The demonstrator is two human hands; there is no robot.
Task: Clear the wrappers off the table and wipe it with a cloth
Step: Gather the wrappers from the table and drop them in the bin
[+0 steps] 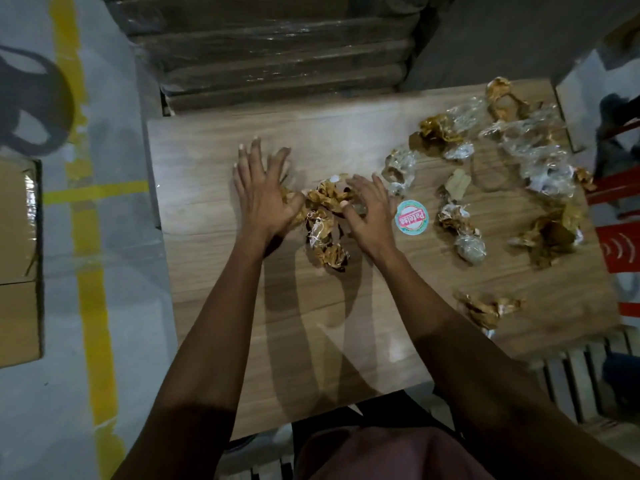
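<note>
A heap of crumpled wrappers (325,220) on the table (214,271) is flanked by the left hand (263,192), fingers spread wide, at 9 o'clock, and the right hand (369,211), fingers loosely splayed, at 3 o'clock.

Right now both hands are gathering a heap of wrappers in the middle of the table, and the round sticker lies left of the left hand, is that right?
Not quite. In the head view the round sticker lies just right of the right hand, not left of the left hand. The heap of wrappers between them on the table is as you said.

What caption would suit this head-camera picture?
Left hand and right hand gather crumpled wrappers on a wooden table.
</note>
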